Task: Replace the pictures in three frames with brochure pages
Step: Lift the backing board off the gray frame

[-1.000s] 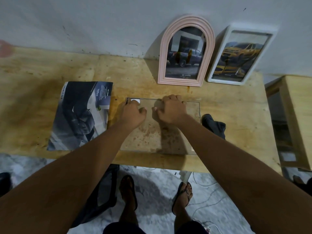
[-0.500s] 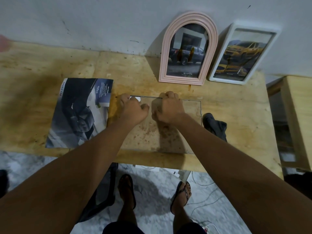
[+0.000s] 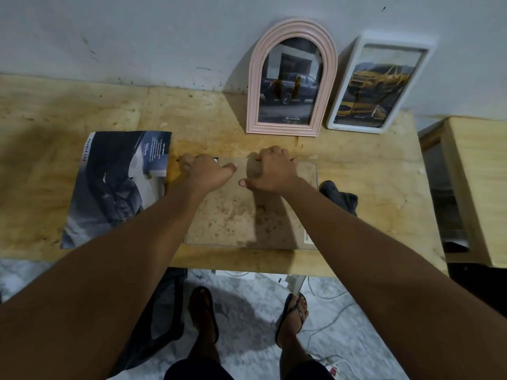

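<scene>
While left hand (image 3: 208,171), right hand (image 3: 271,172) grip board (image 3: 241,215), brochure (image 3: 115,187), cloth (image 3: 340,197) flank.

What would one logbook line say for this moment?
left hand: grips face-down frame, far edge | right hand: same | brochure: flat beside it | pink frame, white frame: against wall, filled

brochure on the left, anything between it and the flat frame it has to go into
Nothing on the table lies between the brochure and the face-down frame; they sit side by side. But the frame's brown back faces up, closed, with the left hand and right hand curled over its far edge.
</scene>
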